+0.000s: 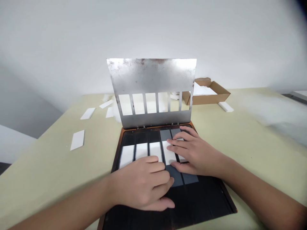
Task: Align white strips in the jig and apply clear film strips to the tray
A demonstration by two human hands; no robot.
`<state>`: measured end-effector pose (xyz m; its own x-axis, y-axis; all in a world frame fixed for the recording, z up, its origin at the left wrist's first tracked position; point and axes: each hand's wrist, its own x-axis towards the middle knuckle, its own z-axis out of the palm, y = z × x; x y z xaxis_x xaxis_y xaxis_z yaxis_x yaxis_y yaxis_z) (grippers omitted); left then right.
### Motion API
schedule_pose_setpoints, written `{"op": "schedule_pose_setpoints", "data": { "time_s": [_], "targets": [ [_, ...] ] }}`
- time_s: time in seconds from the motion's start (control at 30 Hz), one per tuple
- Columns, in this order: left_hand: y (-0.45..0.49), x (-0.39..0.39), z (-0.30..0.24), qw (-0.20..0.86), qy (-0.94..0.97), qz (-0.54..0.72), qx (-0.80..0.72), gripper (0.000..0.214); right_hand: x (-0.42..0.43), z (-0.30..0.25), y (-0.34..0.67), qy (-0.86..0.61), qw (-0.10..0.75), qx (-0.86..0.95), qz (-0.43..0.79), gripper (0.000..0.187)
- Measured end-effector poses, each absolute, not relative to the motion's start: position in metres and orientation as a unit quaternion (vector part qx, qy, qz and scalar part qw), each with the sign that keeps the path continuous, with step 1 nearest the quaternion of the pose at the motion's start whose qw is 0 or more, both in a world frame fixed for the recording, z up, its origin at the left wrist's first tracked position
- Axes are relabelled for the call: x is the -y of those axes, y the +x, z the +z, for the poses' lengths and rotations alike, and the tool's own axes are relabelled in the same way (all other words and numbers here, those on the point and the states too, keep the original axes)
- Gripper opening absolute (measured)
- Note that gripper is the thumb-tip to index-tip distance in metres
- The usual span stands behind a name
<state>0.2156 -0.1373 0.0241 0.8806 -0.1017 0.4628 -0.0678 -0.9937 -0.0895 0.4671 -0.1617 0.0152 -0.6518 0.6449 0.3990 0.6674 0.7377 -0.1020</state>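
Observation:
A dark base plate [203,204] with a brown rim lies on the table in front of me. Its hinged metal stencil lid [151,76] stands upright at the far edge, with several slots cut through it. Several white rectangular pieces [141,150] lie side by side in the plate's channels, and grey strips [178,177] show beneath them on the right. My left hand [144,187] rests on the plate with its fingers curled loosely, touching the lower ends of the white pieces. My right hand [194,150] lies flat with fingers spread over the rightmost white pieces.
Loose white pieces [77,140] are scattered on the beige table [251,143] at the far left. An open cardboard box [211,92] stands at the back right, with one white piece [225,106] beside it. A white wall rises behind the table.

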Motion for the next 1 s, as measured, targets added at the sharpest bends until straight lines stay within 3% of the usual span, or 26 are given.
{"op": "schedule_pose_setpoints", "data": {
  "time_s": [1.0],
  "targets": [
    [0.2146,0.1378,0.024,0.039,-0.968,-0.244,-0.043,0.037,0.1624,0.0185,0.4683,-0.385,0.205,0.9,-0.003,0.037]
  ]
}}
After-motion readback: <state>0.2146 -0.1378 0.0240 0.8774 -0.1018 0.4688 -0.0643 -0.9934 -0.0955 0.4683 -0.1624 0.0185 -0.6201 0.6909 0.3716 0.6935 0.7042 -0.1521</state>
